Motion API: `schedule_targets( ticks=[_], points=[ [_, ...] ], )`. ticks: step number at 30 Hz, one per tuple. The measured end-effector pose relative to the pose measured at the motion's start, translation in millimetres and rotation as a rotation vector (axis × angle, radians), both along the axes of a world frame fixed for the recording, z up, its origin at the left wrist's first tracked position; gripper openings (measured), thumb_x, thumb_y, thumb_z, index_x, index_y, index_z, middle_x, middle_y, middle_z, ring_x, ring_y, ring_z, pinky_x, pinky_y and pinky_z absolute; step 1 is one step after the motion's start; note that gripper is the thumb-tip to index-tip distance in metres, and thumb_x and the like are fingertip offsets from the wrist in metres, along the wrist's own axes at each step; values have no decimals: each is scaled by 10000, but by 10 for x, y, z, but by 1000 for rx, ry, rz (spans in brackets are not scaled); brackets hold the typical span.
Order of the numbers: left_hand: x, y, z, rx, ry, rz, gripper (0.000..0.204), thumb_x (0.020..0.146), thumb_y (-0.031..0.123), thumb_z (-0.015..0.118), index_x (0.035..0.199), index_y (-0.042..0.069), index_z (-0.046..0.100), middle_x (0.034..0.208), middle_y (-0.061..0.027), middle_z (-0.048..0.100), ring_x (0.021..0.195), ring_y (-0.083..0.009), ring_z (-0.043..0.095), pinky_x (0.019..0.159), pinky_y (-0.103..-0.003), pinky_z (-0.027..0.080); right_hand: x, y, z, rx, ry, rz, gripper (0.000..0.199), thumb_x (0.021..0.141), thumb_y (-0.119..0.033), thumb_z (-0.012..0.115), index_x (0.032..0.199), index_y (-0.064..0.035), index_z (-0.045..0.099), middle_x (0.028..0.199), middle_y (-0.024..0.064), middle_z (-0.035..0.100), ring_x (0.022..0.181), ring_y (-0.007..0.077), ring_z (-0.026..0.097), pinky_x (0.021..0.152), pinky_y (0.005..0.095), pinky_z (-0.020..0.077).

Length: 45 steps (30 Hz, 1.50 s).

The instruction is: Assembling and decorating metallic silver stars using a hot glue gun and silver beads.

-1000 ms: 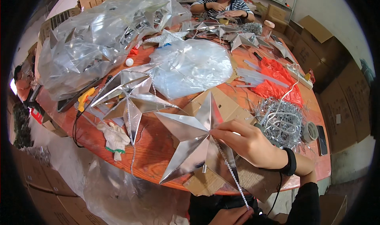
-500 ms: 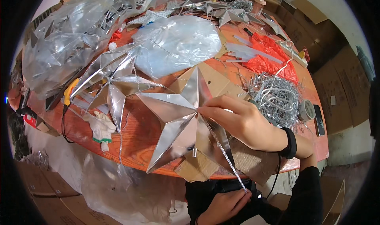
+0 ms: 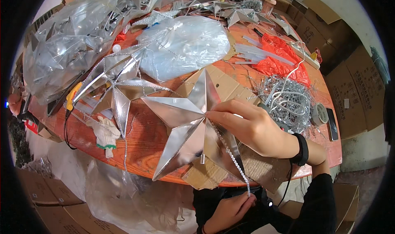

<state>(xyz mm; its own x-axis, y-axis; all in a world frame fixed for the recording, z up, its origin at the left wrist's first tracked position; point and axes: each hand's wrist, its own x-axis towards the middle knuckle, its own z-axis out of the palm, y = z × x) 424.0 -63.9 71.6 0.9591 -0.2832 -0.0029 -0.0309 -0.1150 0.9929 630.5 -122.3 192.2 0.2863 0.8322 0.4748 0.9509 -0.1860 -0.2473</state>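
Head view, the only one I have: my right hand (image 3: 255,129) lies curled over the centre of a silver foil star (image 3: 187,125), fingertips pressing where its ridges meet; the star rests on flat cardboard (image 3: 224,83) at the near edge of the round orange surface (image 3: 142,145). My left hand (image 3: 230,209) sits low, below the surface's rim, fingers pinched shut on the free end of a silver tinsel cord (image 3: 230,155) that runs from the star's centre down to it.

Risks as I judge them: pulling the cord too hard could tear it from the centre or crumple the thin foil points; the star overhangs the near edge, so a slip of my pressing hand could let it slide off; the cord could snag on the cardboard's edge.

Counts: one star under my hand, one wrapped star (image 3: 119,87) beside it to the left, one cord, one white work glove (image 3: 105,133), one tape roll (image 3: 319,113), one dark phone (image 3: 332,125), one tangle of silver wire (image 3: 288,98); several more stars lie far across, too crowded to count
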Motion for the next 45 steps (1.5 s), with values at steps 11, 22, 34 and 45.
schedule_targets(
  ticks=[11,22,34,45],
  points=[
    [-140,260,-37,91,258,217,163,960,148,465,964,22,568,827,-120,644,686,-254,627,600,-331,490,106,-161,205,121,199,-110,199,878,-56,560,1075,-24,567,953,150,587,805,335,617,683,386,508],
    [-331,621,-285,387,355,314,290,927,146,538,1203,78,483,1056,-158,632,858,-305,648,616,-365,502,27,-699,142,-94,348,-209,307,882,-106,552,1167,-9,497,1012,204,590,884,382,611,747,416,512],
    [-326,450,244,-353,-122,700,91,919,52,473,918,-18,532,902,-118,542,745,-128,492,685,-245,409,-151,-946,148,85,456,-273,190,804,-14,672,963,-3,569,830,121,629,782,224,644,682,306,502],
    [-143,142,353,-198,-175,792,179,836,44,578,1008,9,539,1009,-106,519,1024,-239,430,901,-329,346,-156,-1023,179,224,445,-242,145,865,-20,604,891,8,465,802,110,549,715,202,558,689,305,458]
  ],
)
